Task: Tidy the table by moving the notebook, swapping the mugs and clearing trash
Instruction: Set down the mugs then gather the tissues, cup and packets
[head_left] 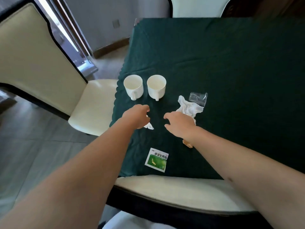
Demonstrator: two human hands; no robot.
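Observation:
Two white mugs stand side by side near the table's left edge, the left mug (133, 87) and the right mug (156, 87), handles facing me. My left hand (137, 115) hovers just in front of the left mug with its fingers curled and apart. A small white paper scrap (149, 126) peeks out from under it. My right hand (179, 123) is spread open over the cloth in front of the right mug. A crumpled white tissue (189, 108) lies just behind it, and a clear plastic wrapper (198, 97) beyond that. No notebook is in view.
A green-and-white sachet (156, 160) lies near the front edge of the dark green tablecloth (231, 71). A small amber wrapper (188, 144) shows under my right wrist. Cream chairs stand at the left (92, 104) and against the near edge (181, 190).

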